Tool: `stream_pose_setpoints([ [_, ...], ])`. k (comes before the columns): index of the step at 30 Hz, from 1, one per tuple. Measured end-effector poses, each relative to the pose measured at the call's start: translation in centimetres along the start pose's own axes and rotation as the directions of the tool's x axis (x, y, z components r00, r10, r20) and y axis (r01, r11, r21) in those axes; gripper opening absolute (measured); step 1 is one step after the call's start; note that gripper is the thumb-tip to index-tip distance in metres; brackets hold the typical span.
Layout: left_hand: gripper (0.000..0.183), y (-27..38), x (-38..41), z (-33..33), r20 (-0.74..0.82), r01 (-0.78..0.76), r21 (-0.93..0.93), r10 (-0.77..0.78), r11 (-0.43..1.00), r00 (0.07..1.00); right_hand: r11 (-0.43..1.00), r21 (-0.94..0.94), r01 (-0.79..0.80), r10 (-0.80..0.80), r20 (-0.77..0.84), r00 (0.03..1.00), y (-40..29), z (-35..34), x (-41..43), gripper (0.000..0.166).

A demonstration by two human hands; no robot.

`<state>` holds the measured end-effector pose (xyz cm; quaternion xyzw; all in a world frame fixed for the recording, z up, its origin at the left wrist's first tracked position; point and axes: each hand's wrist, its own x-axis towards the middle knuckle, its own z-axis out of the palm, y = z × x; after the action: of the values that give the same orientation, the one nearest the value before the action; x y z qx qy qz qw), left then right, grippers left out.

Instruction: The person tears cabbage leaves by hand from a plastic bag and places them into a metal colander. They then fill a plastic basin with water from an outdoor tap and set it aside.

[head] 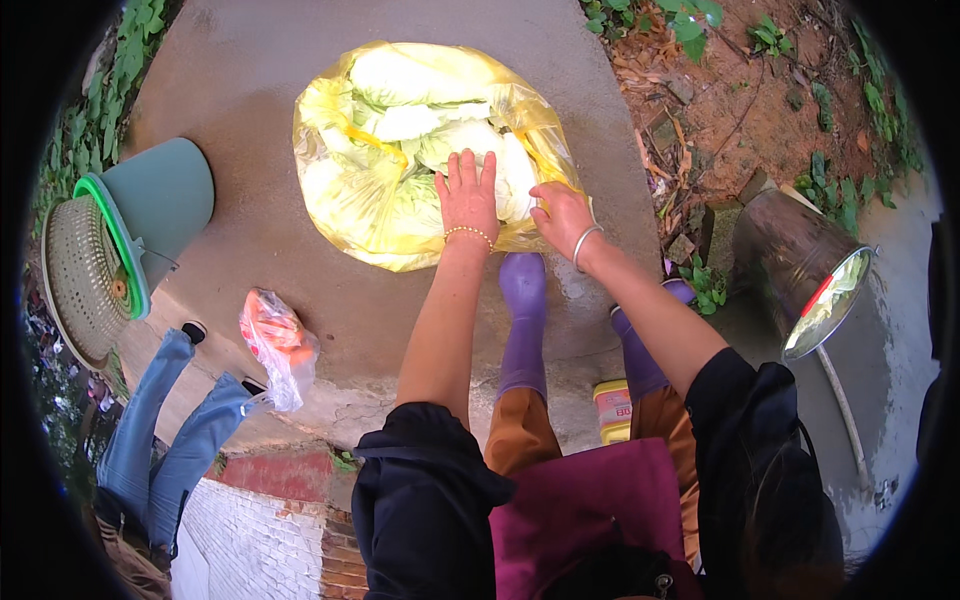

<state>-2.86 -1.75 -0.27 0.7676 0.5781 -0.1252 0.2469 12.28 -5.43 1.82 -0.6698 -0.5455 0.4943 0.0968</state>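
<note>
A large yellow translucent plastic bag [375,225] full of pale cabbages [405,75] lies open-topped on the wet concrete ahead of me. My left hand [469,196] rests palm down on the cabbages, fingers spread, with a beaded bracelet at the wrist. At the bag's right side, my right hand [559,214] has its fingers bent at the bag's edge, beside a white cabbage stem; a silver bangle circles that wrist. Whether these fingers pinch the plastic cannot be made out.
Left stands a teal bucket [161,202] with a colander [82,277]. A clear bag of orange items [277,337] sits nearer. Another person in jeans [187,435] stands lower left. A metal bucket [795,255] holding leaves is at right, and a yellow container [615,409] lies by my boots [523,300].
</note>
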Motion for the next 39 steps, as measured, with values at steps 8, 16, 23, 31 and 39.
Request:
stream_pose_setpoints([
  [8,0.013,-0.5,-0.6,1.3,0.074,-0.118,0.202,0.105,0.972,0.992,0.977,-0.194,-0.086,0.070,-0.088,0.994,1.3,3.0,4.8,0.076],
  [16,0.023,-0.2,-6.4,-8.0,0.074,0.072,0.257,-0.094,0.964,0.993,0.973,0.210,-0.100,0.122,-0.093,0.988,-2.2,-0.8,3.4,0.043],
  [23,0.038,-1.2,-12.7,-15.5,0.284,0.543,-0.727,-0.536,0.420,0.795,0.061,0.993,0.098,0.352,-0.113,0.929,-6.0,-6.1,-2.9,0.043],
  [31,0.035,11.9,-13.4,-19.1,0.427,0.437,-0.878,-0.090,0.194,0.900,-0.131,0.925,0.357,0.547,-0.233,0.804,-1.1,-23.9,-18.0,0.045],
  [39,0.033,29.6,-14.3,-20.3,0.544,0.448,-0.815,0.216,0.367,0.811,0.969,-0.174,-0.178,-0.123,-0.955,0.269,11.7,-40.5,-34.9,0.029],
])
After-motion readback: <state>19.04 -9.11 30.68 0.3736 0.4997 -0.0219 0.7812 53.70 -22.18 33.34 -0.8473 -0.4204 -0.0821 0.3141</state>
